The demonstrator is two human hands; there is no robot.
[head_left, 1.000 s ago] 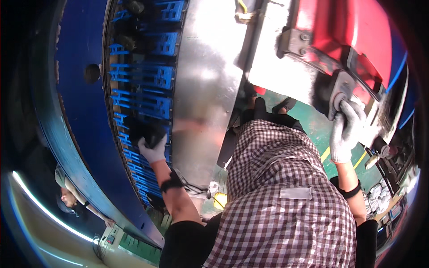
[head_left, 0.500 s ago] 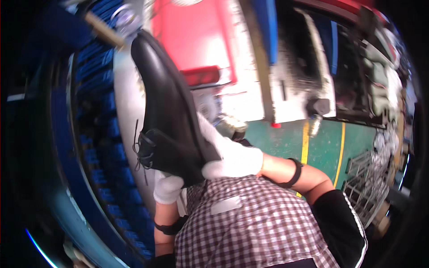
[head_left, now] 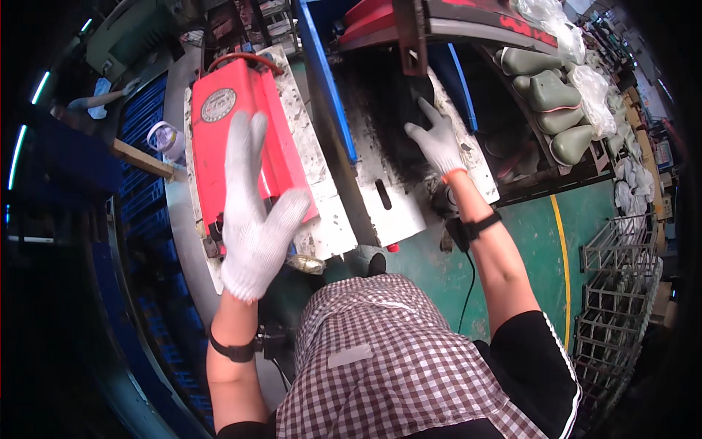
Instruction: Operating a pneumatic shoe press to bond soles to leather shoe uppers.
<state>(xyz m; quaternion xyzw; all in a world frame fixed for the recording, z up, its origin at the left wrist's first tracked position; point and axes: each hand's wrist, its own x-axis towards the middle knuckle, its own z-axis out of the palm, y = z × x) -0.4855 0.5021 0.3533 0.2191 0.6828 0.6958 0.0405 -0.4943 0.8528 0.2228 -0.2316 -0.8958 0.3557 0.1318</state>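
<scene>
My left hand (head_left: 256, 212), in a white knitted glove, is raised over the red machine cover (head_left: 208, 157). Its fingers are stretched, the thumb stands apart, and nothing is in it. Further right, my right hand (head_left: 439, 143), gloved the same way, reaches into the dark, stained bay between two blue panels. Its thumb and forefinger are spread. Just beyond its fingertips is a dark rounded shape (head_left: 422, 86); I cannot tell what it is or whether the fingers touch it. The black lace-up shoe from before is not recognisable in my hands.
Grey-green shoe lasts (head_left: 552, 102) lie piled at the right, some with clear plastic. A wire rack (head_left: 614, 271) stands below them on the green floor. A clear roll (head_left: 165, 139) sits left of the red cover. Another person's hand (head_left: 131, 86) shows at the far upper left.
Both hands were together on the black shoe and have let go of it. They are now apart, the right one extended forward into the bay. The view has swung to the right.
</scene>
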